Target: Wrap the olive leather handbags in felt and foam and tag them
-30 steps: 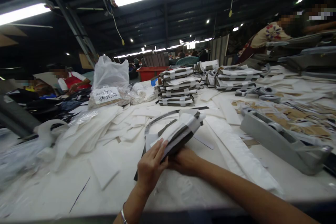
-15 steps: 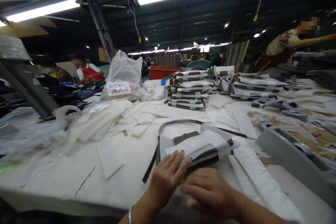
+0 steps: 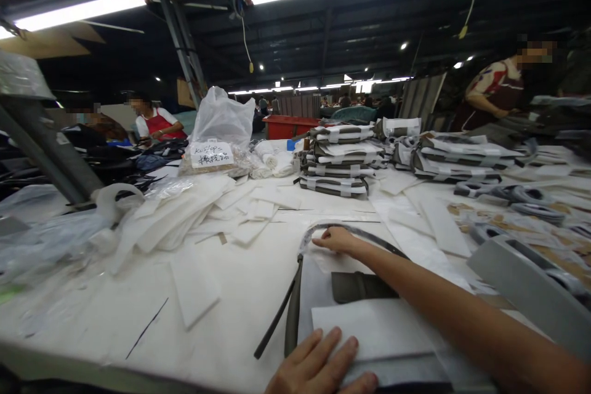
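A dark olive bag (image 3: 360,286) lies folded on the white table in front of me, partly covered by a white foam sheet (image 3: 364,323). My left hand (image 3: 318,366) rests on that sheet at the near side, fingers spread. Stretched across the bag, my right arm reaches to its far side. There my right hand (image 3: 336,240) has its fingers curled on the curved bag strap (image 3: 369,235), which looks wrapped in clear film. The strap's loose dark end (image 3: 274,323) trails off to the left. My right forearm hides part of the bag.
Behind stand stacks of similar wrapped bags (image 3: 339,157). White foam sheets (image 3: 184,212) are heaped at left, near a labelled plastic bag (image 3: 221,117). A grey tape dispenser (image 3: 530,277) stands at right. Co-workers (image 3: 494,89) stand beyond the table.
My right hand has moved from the near side of the bag to the strap at its far side. My left hand and the bag are nearer the camera, and the olive panel shows more.
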`<action>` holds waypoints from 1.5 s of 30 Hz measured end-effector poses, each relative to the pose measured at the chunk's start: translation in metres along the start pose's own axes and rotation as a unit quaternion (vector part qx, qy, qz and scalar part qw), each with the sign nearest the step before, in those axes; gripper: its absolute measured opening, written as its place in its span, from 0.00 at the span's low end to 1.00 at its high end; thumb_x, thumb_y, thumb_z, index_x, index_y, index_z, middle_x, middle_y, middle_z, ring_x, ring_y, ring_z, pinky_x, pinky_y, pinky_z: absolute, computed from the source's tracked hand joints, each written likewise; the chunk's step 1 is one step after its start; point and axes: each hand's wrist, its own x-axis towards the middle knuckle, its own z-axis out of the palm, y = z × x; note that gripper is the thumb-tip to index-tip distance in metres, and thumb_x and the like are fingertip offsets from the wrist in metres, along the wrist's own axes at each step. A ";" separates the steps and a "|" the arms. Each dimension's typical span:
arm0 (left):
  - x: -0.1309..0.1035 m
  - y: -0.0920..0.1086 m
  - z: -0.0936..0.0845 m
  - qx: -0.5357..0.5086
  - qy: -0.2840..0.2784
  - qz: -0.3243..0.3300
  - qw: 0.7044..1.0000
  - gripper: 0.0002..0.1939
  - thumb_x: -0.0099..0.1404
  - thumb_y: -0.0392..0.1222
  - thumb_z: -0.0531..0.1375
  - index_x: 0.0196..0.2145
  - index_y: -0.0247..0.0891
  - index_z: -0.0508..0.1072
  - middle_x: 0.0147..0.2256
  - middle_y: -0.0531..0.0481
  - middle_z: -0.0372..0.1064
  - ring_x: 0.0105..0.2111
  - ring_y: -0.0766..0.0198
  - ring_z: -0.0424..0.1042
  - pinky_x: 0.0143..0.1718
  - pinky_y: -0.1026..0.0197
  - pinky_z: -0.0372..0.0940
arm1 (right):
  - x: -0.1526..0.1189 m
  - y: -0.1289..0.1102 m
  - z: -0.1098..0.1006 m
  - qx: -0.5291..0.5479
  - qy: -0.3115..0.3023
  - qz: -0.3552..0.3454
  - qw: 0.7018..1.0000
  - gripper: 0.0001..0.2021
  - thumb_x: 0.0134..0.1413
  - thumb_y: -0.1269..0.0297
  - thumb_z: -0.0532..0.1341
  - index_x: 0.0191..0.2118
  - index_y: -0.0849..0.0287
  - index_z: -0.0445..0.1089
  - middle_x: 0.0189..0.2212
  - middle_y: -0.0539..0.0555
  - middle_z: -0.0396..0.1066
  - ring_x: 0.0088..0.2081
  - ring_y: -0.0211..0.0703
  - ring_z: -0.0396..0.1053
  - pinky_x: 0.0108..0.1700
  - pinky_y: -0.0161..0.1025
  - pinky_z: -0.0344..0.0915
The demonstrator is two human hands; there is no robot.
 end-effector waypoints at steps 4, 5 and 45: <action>0.003 0.002 0.000 -0.007 0.014 -0.019 1.000 0.09 0.70 0.44 0.60 0.44 0.54 0.80 0.44 0.56 0.78 0.42 0.62 0.79 0.45 0.62 0.73 | 0.013 -0.001 0.015 0.045 -0.031 0.038 0.998 0.14 0.63 0.55 0.62 0.43 0.62 0.72 0.38 0.53 0.74 0.36 0.41 0.73 0.40 0.43 0.72; 0.003 0.002 0.001 -0.009 0.013 -0.022 1.000 0.09 0.71 0.43 0.59 0.44 0.54 0.80 0.44 0.56 0.78 0.42 0.62 0.79 0.45 0.62 0.73 | 0.014 0.000 0.017 0.059 -0.035 0.045 0.997 0.13 0.64 0.57 0.61 0.44 0.62 0.71 0.40 0.53 0.74 0.37 0.41 0.73 0.40 0.43 0.72; -0.005 0.015 -0.001 -0.201 -0.002 -0.174 0.964 0.12 0.73 0.37 0.53 0.49 0.29 0.72 0.43 0.39 0.78 0.51 0.58 0.74 0.58 0.53 0.67 | -0.209 0.009 0.026 0.236 0.015 -0.444 0.864 0.16 0.61 0.74 0.60 0.50 0.49 0.76 0.47 0.54 0.76 0.48 0.40 0.74 0.50 0.37 0.71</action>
